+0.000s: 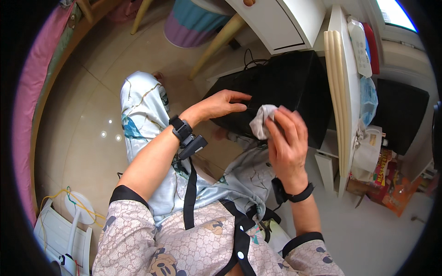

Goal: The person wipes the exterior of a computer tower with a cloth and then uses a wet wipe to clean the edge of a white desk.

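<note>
A crumpled whitish cloth is bunched in my right hand, pinched between thumb and fingers over a large black box-shaped case. The fingertips of that hand are slightly blurred. My left hand reaches over the near left part of the case, with its thumb and index finger stretched out and apart. Nothing shows between those fingers, and whether they touch the case I cannot tell. Both wrists wear black straps, the left one carrying a small black device.
Behind the case are a white drawer cabinet, a black cable and a blue-and-purple bin. A white panel with cream edging stands close on the right. Snack packets lie beyond it. At lower left is a white fan-like stand.
</note>
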A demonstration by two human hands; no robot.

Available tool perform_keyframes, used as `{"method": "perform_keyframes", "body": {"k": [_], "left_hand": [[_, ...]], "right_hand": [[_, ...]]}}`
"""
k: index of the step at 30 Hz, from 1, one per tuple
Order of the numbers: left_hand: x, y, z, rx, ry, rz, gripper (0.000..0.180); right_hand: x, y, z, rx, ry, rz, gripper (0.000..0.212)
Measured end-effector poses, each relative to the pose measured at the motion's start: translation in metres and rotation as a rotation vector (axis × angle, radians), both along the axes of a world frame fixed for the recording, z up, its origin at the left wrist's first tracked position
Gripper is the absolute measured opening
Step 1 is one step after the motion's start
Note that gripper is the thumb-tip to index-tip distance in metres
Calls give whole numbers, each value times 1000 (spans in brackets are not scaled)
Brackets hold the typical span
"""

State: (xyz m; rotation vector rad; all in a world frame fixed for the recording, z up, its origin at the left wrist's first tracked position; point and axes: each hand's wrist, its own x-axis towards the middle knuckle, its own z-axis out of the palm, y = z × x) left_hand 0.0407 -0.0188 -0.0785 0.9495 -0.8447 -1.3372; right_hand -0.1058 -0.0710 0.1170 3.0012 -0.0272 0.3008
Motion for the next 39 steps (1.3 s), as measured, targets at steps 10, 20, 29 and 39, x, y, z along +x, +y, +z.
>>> {"method": "perform_keyframes", "body": {"k": [10, 20, 29, 39], "left_hand": [[-7, -2, 1, -27, -39, 5, 54], [5, 1, 45, -209, 342, 150, 42], [4, -22, 48, -330, 459, 510, 23], [-13, -64, 76, -472, -223, 584, 46]], "right_hand": [[60, -47, 12, -287, 279, -194, 37], [40, -25, -1, -138, 387, -63, 32], [-8, -30, 17, 169, 23, -252, 77], [-25, -32, 0, 177, 174, -381, 96]]}}
